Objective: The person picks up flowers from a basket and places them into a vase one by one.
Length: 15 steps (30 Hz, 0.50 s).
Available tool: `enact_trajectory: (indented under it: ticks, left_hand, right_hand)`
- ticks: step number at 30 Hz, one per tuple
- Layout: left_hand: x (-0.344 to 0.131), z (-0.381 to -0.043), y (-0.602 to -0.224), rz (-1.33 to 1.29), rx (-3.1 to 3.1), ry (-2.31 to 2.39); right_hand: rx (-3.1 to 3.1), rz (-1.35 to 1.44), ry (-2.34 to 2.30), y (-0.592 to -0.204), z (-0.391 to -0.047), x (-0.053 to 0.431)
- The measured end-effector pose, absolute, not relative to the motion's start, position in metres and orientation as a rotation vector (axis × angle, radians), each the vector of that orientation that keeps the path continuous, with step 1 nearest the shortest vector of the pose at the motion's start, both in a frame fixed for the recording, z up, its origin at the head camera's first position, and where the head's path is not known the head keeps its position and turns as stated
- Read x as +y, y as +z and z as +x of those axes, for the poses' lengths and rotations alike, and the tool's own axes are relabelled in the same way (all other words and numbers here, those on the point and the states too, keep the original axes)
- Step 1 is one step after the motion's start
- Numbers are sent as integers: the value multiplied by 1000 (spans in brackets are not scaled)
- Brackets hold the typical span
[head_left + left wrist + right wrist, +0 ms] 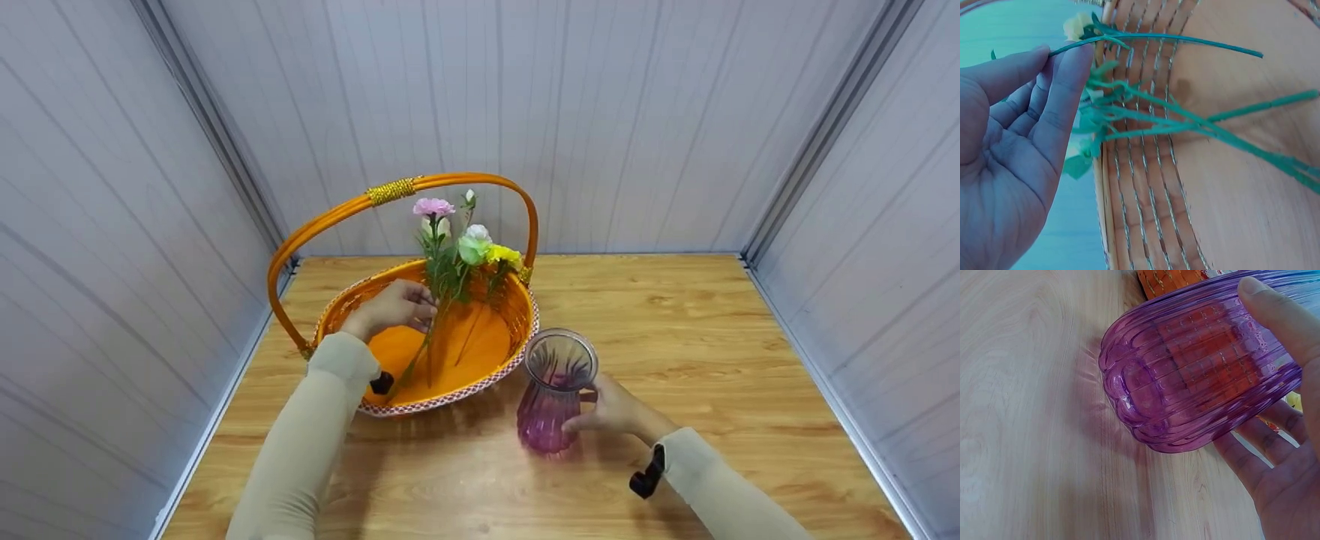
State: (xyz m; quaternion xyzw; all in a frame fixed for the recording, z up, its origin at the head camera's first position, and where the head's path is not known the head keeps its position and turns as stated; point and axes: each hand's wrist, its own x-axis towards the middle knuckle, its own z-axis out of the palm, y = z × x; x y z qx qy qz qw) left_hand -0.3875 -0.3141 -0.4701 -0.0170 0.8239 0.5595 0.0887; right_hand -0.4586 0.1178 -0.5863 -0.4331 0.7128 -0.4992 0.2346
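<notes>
My left hand (397,306) reaches into an orange woven basket (382,349), and its thumb and fingers pinch a thin green flower stem (1196,40). The stem's cut end points over the basket floor. Beside it, several other green stems (1185,125) cross one another. Above the fingers stand a pink flower (433,208), a white-and-green flower (474,247) and a yellow flower (503,256). With thumb and fingers round its side, my right hand (619,409) holds a ribbed glass vase (1185,377), clear at the top and purple-pink below. Its mouth faces up, just right of the basket.
A tall arched handle (401,189) with gold binding rises over the basket. Pale panel walls (525,112) enclose the wooden table (675,315) at the back and both sides. Black wrist straps (647,474) sit on the sleeves.
</notes>
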Motion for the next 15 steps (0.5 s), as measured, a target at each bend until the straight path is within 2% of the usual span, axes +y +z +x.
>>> enact_trajectory:
  ticks: [15]
  left_hand:
    - [-276, -378, -464, 27, 2362, 1652]
  right_hand:
    - [1953, -1157, -1370, -585, -458, 118]
